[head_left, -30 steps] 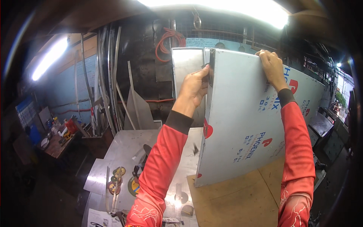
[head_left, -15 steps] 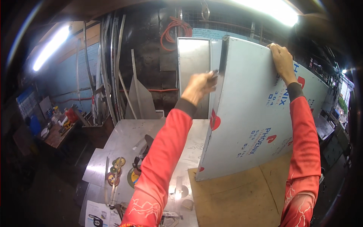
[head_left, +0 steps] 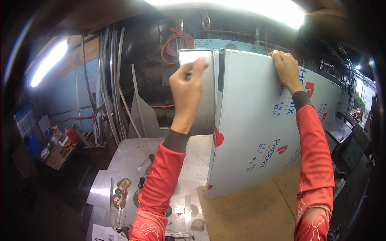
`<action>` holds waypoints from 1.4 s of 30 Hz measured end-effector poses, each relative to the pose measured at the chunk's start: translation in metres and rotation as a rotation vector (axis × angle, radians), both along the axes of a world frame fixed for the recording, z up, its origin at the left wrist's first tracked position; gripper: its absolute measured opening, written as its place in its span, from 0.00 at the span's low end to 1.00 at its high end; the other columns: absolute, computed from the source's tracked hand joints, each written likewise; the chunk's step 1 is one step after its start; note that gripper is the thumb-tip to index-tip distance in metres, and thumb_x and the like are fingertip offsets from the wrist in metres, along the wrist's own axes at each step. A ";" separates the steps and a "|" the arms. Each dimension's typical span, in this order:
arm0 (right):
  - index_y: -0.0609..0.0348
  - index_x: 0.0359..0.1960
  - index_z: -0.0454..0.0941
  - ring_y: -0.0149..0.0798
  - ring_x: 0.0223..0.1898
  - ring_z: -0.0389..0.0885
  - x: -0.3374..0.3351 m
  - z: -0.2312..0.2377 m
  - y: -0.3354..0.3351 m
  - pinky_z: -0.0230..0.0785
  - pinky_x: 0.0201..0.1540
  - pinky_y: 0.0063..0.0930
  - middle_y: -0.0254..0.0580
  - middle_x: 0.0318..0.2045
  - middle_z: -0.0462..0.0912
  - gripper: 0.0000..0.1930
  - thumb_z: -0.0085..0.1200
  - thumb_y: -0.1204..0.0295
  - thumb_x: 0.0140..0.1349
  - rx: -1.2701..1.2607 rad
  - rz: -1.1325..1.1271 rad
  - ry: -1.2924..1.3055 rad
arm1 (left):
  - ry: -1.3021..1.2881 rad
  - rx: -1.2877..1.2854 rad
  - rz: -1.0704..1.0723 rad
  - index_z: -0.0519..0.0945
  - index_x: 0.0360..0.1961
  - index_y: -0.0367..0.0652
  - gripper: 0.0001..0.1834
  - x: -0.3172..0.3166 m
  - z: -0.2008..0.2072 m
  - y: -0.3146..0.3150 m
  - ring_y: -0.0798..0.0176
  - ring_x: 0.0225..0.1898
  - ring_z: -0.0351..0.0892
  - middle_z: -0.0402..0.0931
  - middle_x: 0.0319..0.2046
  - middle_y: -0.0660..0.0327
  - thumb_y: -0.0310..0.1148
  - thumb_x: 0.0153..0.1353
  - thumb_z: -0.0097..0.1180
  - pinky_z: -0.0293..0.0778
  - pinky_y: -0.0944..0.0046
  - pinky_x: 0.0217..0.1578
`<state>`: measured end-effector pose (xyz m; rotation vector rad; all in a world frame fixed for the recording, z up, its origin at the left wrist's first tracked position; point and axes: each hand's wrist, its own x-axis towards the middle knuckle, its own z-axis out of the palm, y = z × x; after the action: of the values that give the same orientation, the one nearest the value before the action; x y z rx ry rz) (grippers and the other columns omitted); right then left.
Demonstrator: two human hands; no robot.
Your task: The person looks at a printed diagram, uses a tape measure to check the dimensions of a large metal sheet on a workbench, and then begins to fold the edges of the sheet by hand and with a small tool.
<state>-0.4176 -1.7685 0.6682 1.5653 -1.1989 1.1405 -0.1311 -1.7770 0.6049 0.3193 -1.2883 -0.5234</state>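
Note:
A big sheet-metal panel point(head_left: 249, 116), covered in pale film with blue and red print, stands upright on a brown board point(head_left: 245, 213). My right hand point(head_left: 286, 69) is closed over its top edge, fingers hooked behind. Along the upper part of the panel's narrow left side runs a dark strip point(head_left: 221, 74). My left hand point(head_left: 187, 90) is raised just left of that side, apart from it. Its fingers are curled in a pinch around something small and dark, mostly hidden and too blurred to name. Behind the hand stands a second, shiny metal panel point(head_left: 207, 112).
On the metal table point(head_left: 148, 150) at left lie several grinding discs point(head_left: 120, 188), a steel ruler point(head_left: 187, 213) and papers point(head_left: 102, 233). Metal bars point(head_left: 108, 80) lean against the back wall, where an orange hose point(head_left: 173, 44) hangs. A cluttered bench point(head_left: 60, 156) stands far left.
My left hand has gone up and to the left, away from the panel's side edge. My right hand keeps its hold on the top edge. The whole view has shifted somewhat.

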 end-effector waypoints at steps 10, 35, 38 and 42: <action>0.56 0.34 0.80 0.51 0.42 0.78 0.010 0.003 0.005 0.69 0.48 0.39 0.44 0.38 0.84 0.16 0.39 0.64 0.63 0.000 0.023 -0.033 | -0.049 -0.245 0.155 0.84 0.38 0.32 0.15 -0.021 0.029 0.017 0.71 0.33 0.77 0.83 0.30 0.57 0.34 0.55 0.65 0.70 0.72 0.38; 0.56 0.34 0.83 0.47 0.40 0.77 0.011 0.003 0.017 0.65 0.48 0.37 0.41 0.35 0.84 0.18 0.38 0.63 0.65 -0.004 0.041 -0.078 | -0.211 0.188 -0.501 0.82 0.31 0.38 0.32 -0.018 0.033 -0.030 0.75 0.25 0.70 0.74 0.24 0.67 0.63 0.56 0.57 0.67 0.74 0.25; 0.57 0.34 0.83 0.46 0.40 0.77 0.002 0.003 0.016 0.65 0.48 0.37 0.42 0.35 0.84 0.18 0.38 0.63 0.65 0.021 0.065 -0.092 | -0.169 0.152 -0.603 0.81 0.38 0.35 0.35 -0.033 0.027 -0.033 0.71 0.35 0.73 0.77 0.31 0.63 0.63 0.56 0.56 0.70 0.70 0.35; 0.58 0.35 0.83 0.46 0.40 0.77 0.010 0.000 0.015 0.65 0.48 0.37 0.42 0.34 0.84 0.19 0.38 0.62 0.65 -0.002 0.089 -0.106 | -0.169 0.165 -0.721 0.78 0.43 0.36 0.38 -0.036 0.027 -0.015 0.70 0.42 0.75 0.78 0.35 0.62 0.66 0.56 0.53 0.72 0.68 0.43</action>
<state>-0.4078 -1.7534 0.6685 1.5874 -1.2061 1.2963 -0.1669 -1.7923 0.6316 0.0204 -1.5188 -1.2380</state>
